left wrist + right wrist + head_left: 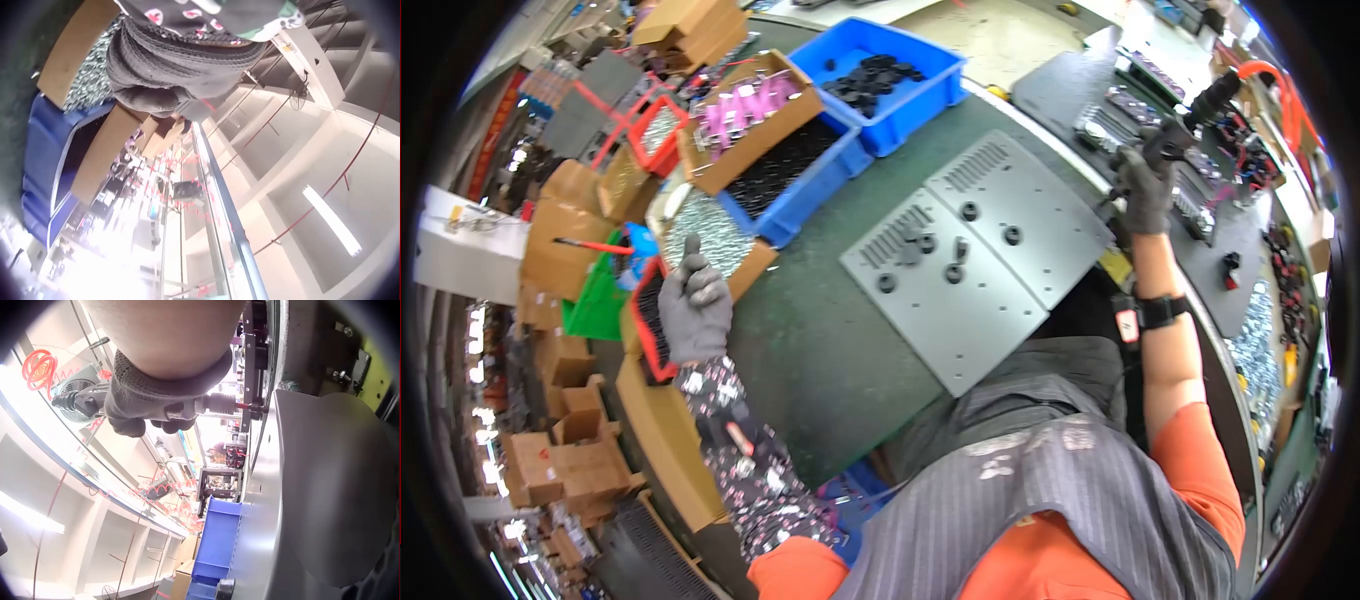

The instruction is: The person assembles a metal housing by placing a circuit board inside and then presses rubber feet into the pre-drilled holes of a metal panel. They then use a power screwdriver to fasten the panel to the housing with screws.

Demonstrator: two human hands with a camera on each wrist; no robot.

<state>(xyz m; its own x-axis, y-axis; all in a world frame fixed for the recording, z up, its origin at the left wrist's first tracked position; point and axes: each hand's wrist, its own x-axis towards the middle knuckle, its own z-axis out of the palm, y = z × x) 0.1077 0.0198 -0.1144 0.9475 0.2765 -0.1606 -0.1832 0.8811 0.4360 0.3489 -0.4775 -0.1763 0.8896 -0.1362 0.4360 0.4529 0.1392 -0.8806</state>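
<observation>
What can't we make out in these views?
Left hand: whether its fingers hold anything; head view too small, left wrist view blocked by the glove's back.
Driver bit tip in right hand: lost against dark fixtures, right wrist view.
Black parts on panel: type too small, head view.

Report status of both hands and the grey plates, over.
Right hand grips power screwdriver beside grey plates. Left hand curled by screw box, contents hidden. Plates flat on table, small black parts on them.
</observation>
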